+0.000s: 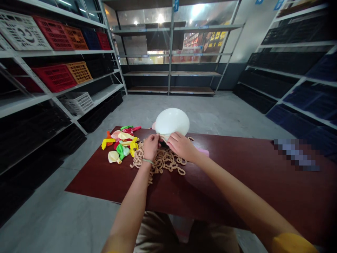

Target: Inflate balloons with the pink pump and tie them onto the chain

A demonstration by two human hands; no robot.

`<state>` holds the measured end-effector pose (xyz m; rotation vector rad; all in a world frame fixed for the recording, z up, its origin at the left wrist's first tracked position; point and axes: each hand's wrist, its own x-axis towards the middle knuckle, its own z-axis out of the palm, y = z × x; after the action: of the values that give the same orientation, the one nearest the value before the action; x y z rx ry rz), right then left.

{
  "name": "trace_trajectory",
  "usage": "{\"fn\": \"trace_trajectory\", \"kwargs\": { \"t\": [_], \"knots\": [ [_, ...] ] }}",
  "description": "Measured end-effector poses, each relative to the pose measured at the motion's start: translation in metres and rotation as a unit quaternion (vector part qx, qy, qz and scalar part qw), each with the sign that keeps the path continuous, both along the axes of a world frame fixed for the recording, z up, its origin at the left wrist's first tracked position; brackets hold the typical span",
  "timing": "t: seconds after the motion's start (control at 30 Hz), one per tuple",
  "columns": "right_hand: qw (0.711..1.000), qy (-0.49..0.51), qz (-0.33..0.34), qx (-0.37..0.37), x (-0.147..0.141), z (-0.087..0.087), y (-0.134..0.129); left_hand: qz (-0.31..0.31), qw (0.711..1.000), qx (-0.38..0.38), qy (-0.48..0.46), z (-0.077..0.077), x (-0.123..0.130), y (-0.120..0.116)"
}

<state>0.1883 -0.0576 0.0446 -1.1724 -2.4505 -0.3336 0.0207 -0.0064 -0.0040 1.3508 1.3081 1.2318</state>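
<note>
An inflated white balloon (172,121) stands over the far edge of the dark red table. Its neck is pinched between the closed fingers of my left hand (152,146) and my right hand (180,144). A short pale strip runs between the two sets of fingertips; I cannot make out whether it is the neck alone. Below my hands lies a heap of tan chain-like loops (164,161). Left of my left hand are several uninflated balloons (121,149) in yellow, green, red, orange and cream. A pink object (203,151) shows partly behind my right wrist.
The dark red table (231,175) spans the front. A blurred-out flat item (296,154) lies at its right end. Shelves with plastic crates (56,75) line the left, dark bins (289,63) the right. A metal rack (170,73) stands across the grey floor.
</note>
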Motion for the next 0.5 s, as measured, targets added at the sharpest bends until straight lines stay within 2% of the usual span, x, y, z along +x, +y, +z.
{"fn": "trace_trajectory", "kwargs": {
  "t": [0.2, 0.4, 0.5],
  "knots": [
    [1.000, -0.025, -0.005, 0.003, 0.022, 0.008, 0.016, 0.002, 1.000, 0.003, -0.005, 0.009, -0.002, -0.003],
    [0.997, -0.075, 0.034, 0.004, 0.032, 0.015, 0.026, 0.023, 0.992, 0.050, 0.112, 0.012, -0.004, -0.006],
    [0.994, -0.104, 0.039, 0.011, 0.035, 0.020, 0.031, 0.023, 0.991, 0.077, 0.112, 0.010, -0.003, -0.007]
  ]
}}
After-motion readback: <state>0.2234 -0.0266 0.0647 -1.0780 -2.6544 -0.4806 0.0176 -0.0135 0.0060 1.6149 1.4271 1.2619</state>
